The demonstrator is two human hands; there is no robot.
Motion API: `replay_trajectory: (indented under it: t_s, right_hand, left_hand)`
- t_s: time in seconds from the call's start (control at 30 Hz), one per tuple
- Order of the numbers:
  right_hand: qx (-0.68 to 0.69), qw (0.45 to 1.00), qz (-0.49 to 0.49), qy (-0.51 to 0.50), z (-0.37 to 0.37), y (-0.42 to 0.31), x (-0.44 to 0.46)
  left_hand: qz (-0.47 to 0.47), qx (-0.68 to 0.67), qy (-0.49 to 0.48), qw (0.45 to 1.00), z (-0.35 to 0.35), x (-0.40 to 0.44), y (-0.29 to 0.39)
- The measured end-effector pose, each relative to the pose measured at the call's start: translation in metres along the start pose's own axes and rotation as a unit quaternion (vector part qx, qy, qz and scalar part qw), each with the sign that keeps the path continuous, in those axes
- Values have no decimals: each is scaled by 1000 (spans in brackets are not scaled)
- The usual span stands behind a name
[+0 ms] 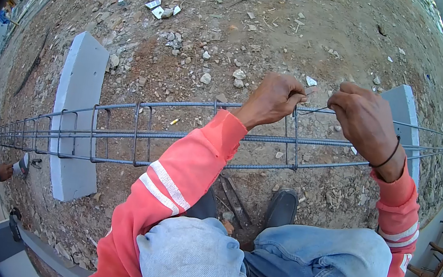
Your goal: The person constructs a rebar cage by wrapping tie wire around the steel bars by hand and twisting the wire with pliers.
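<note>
A long cage of steel bars (187, 137) with square stirrups (135, 132) runs across the view, resting on two grey blocks. Above its top bar, near a stirrup to the right of centre, my left hand (274, 98) is closed, its fingertips pinched on a thin wire. My right hand (364, 120) is closed too, its fingers round the end of a thin dark wire (313, 111) that reaches left to the stirrup's corner. A dark band circles my right wrist.
Grey blocks (87, 68) (401, 107) support the cage at left and right. A long-handled tool (234, 200) lies beside my shoe (282, 206). A co-worker's hand (4, 171) is at the far left. Stones and white shards (158, 12) litter the ground.
</note>
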State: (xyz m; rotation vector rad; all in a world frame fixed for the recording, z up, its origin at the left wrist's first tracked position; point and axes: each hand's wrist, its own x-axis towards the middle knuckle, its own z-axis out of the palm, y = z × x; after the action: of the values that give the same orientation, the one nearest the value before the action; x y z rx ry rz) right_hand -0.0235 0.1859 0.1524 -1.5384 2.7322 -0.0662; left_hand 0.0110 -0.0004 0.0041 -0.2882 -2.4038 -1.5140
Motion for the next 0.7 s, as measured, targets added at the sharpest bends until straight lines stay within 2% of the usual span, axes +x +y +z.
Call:
replay_trajectory:
  t_s: [0.07, 0.1, 0.17, 0.23, 0.37, 0.4, 0.47, 0.57, 0.6, 0.67, 0.7]
  right_hand:
    - [-75, 996, -22, 32, -6, -6, 21]
    - [-77, 996, -22, 31, -5, -8, 33]
    - [-117, 986, -101, 55, -3, -5, 62]
    - [-108, 988, -104, 41, 7, 7, 85]
    - [-41, 990, -129, 48, 40, 23, 119]
    - [-37, 989, -131, 48, 50, 26, 127]
    - [5, 993, -113, 21, 68, 30, 139]
    - [39, 996, -74, -8, 82, 46, 142]
    - [42, 997, -71, -6, 92, 54, 140]
    - [14, 994, -29, -100, 110, 69, 132]
    - [2, 993, -42, -114, 111, 74, 124]
  left_hand:
    - [12, 9, 10, 1000, 0, 1, 1]
    - [-12, -23, 3, 1000, 2, 1, 0]
    - [-36, -56, -5, 998, 3, -2, 3]
    - [-78, 8, 16, 997, -2, -10, 19]
    - [-100, 19, 60, 993, 4, -17, 21]
    - [-115, 48, 98, 987, 9, -15, 17]
    - [-131, 81, 134, 979, 17, -12, 11]
    - [-107, 154, 199, 962, 24, -10, 7]
    - [-127, 129, 193, 964, 24, -11, 12]
    - [-144, 105, 182, 967, 23, -10, 21]
    - [-147, 75, 180, 970, 22, -10, 22]
